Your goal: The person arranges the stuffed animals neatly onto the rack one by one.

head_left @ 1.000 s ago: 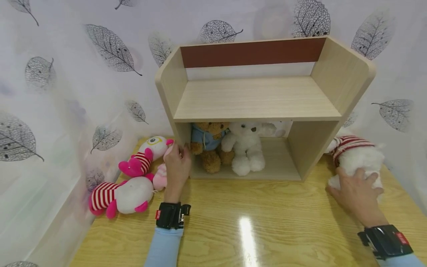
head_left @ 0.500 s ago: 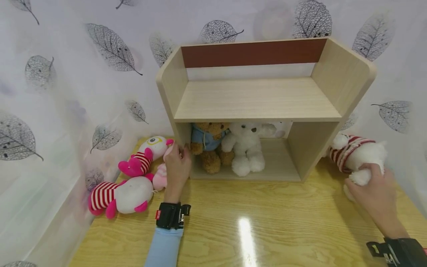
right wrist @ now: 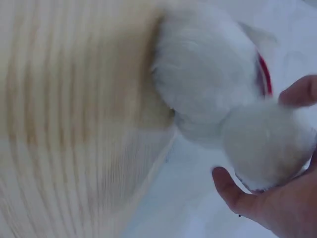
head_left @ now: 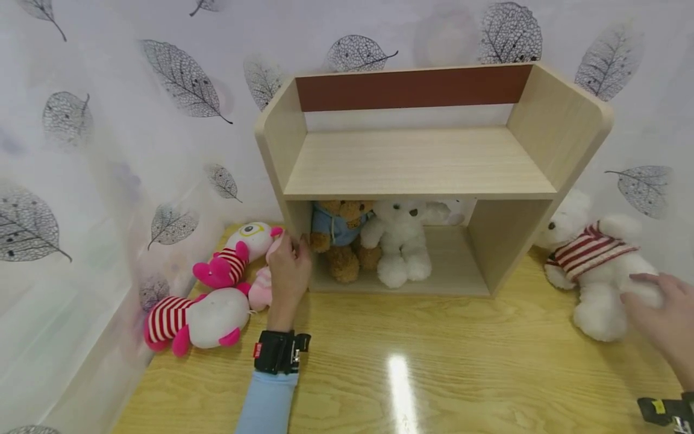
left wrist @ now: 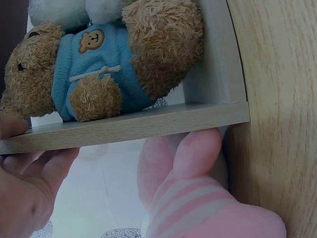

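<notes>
My left hand (head_left: 288,274) grips the left side panel of a pale wooden shelf unit (head_left: 420,161). In the left wrist view the thumb lies on the panel's inner side and the fingers on its outer side. At the far right, my right hand (head_left: 664,310) holds a white teddy bear (head_left: 607,283) in a red-and-white striped sweater by one leg. That bear leans beside the shelf's right wall, head toward the back. Blurred white fur (right wrist: 267,144) sits between thumb and fingers in the right wrist view.
Inside the lower compartment sit a brown teddy bear (head_left: 343,235) in a blue hoodie and a white teddy bear (head_left: 402,241). Left of the shelf lie pink-and-white plush toys (head_left: 217,316) and a pink striped plush (left wrist: 198,198). A leaf-patterned wall covering (head_left: 179,138) rises behind the wooden table (head_left: 347,355).
My right hand has shifted right and taken hold of the striped-sweater bear's leg. The bear has turned, and its face and sweater front now show. The left hand stays put.
</notes>
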A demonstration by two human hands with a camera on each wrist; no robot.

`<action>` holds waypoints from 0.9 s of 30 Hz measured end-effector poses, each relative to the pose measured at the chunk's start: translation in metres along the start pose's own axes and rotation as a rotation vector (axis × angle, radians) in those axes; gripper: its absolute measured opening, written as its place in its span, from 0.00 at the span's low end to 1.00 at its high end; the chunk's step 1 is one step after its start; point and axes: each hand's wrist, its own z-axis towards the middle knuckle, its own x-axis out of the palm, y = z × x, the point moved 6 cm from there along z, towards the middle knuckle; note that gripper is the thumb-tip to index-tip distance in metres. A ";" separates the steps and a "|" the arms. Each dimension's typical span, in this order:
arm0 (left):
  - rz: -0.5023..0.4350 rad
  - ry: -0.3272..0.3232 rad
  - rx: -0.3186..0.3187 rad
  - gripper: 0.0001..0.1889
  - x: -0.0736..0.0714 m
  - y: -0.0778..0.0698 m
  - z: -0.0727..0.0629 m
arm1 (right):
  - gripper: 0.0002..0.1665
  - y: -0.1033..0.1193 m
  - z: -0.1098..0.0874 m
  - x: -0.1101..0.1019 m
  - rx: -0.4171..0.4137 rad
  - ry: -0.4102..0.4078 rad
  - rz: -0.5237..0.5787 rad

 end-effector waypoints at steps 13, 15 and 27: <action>-0.018 0.013 -0.018 0.12 -0.001 0.000 0.000 | 0.56 0.015 0.004 0.032 -0.152 0.171 -0.405; -0.018 0.013 -0.015 0.11 -0.001 0.000 0.000 | 0.53 0.016 0.004 0.036 -0.176 0.191 -0.403; -0.013 -0.009 -0.001 0.12 0.001 0.001 -0.002 | 0.27 0.001 -0.004 0.016 -0.465 0.079 -0.300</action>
